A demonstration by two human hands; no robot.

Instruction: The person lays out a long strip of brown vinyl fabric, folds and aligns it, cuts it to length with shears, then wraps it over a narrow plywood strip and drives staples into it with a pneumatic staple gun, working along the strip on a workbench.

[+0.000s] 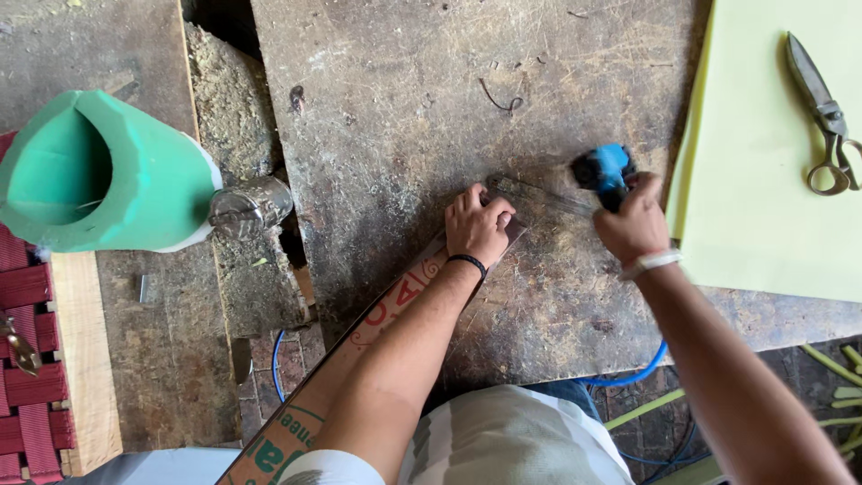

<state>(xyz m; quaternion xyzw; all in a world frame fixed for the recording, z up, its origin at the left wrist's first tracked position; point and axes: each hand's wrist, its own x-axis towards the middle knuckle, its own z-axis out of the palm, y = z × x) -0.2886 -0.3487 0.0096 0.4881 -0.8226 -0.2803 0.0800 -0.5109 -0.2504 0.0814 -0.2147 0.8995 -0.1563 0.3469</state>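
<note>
Cardboard strip (377,350): long, narrow, brown, with red and green print; it lies on the worn wooden workbench (404,108).
Long axis: diagonal, from the lower left near the person's body up to the right, where its far end sits under the left hand.
Left hand (478,224): fingers curled, knuckles up, pressing the far end of the strip flat on the bench; it holds nothing else.
Right hand (636,223): closed around the blue power tool (603,171), just right of the strip's end.
Nearer hand: the left is on the strip; the right is beside it, apart.
Tool hose: a blue hose (628,375) hangs below the bench edge.
Around: green foam roll (99,175) at left, metal shears (822,112) on the yellow sheet (763,224) at right.
</note>
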